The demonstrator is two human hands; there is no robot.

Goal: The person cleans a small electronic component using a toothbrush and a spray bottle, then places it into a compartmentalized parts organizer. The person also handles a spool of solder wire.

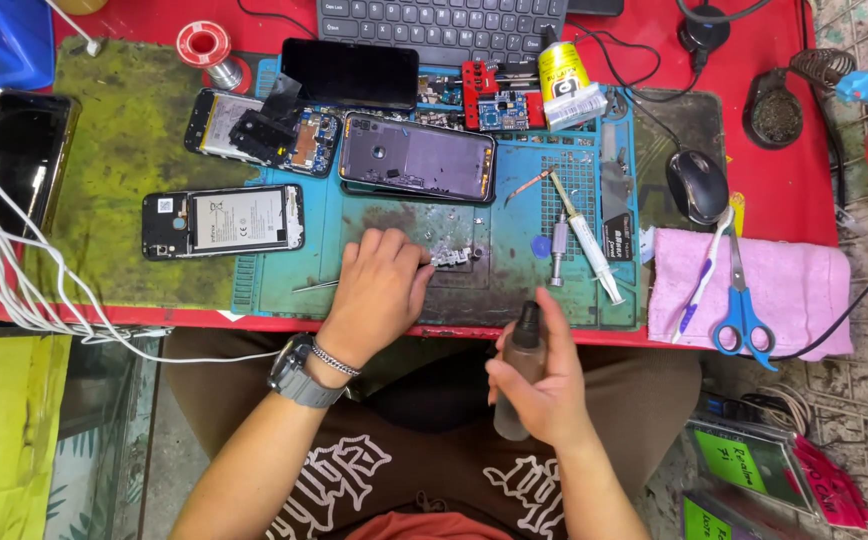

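Red repair surface [804, 190] with a teal mat [514, 280]. Left hand [379, 290] pinches a small metal part [452, 257] on the mat; right hand [549, 385] grips a dark dropper bottle [524, 365] near the edge, apparently poised to apply liquid.

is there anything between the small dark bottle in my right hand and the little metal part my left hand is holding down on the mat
Nothing visible. The small dark bottle in the right hand sits at the table's near edge; only bare blue-green work mat lies between it and the small metal part under the left hand.
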